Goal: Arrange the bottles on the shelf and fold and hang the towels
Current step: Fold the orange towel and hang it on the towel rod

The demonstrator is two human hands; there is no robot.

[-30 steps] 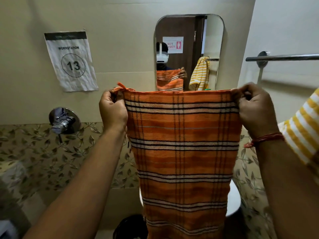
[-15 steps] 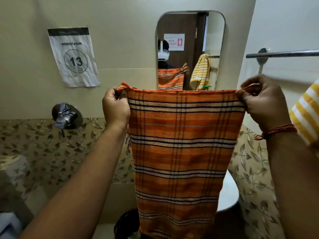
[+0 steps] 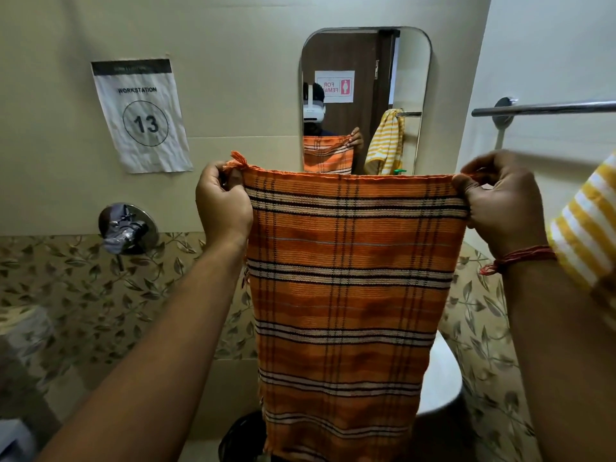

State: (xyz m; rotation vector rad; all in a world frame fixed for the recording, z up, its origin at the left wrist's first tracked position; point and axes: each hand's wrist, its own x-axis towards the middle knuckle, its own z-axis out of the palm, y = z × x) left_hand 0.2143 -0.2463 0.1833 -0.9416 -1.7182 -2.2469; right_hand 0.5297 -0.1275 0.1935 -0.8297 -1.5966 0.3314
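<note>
A person stands in a bathroom, holding an orange plaid towel (image 3: 350, 278) up in front of them at chest height. The left hand (image 3: 223, 205) pinches the towel's top left corner, where a small orange tassel sticks up above the curled fingers. The right hand (image 3: 500, 201) pinches the top right corner between thumb and fingers; a red thread bracelet (image 3: 520, 258) circles that wrist. The towel's top edge is stretched level between the two hands, and the cloth hangs straight down, hiding part of a white basin (image 3: 440, 381) below.

No bottles or filled containers can be made out, apart from a small green-topped object glimpsed in the mirror (image 3: 366, 95), too small to identify.

On the wall behind, the mirror reflects the person wearing a white headset, the towel, and a yellow striped towel on a rail. To the left hangs a paper sign (image 3: 140, 115) reading "Workstation 13", with a chrome tap (image 3: 128, 228) below it. On the right wall is a chrome towel bar (image 3: 543, 107), and a yellow-and-white striped towel (image 3: 586, 225) enters at the right edge.

Compared with half a second ago, the towel is held much the same, though the right hand's fingers have closed more tightly on the corner, and the view has tilted slightly upward.
</note>
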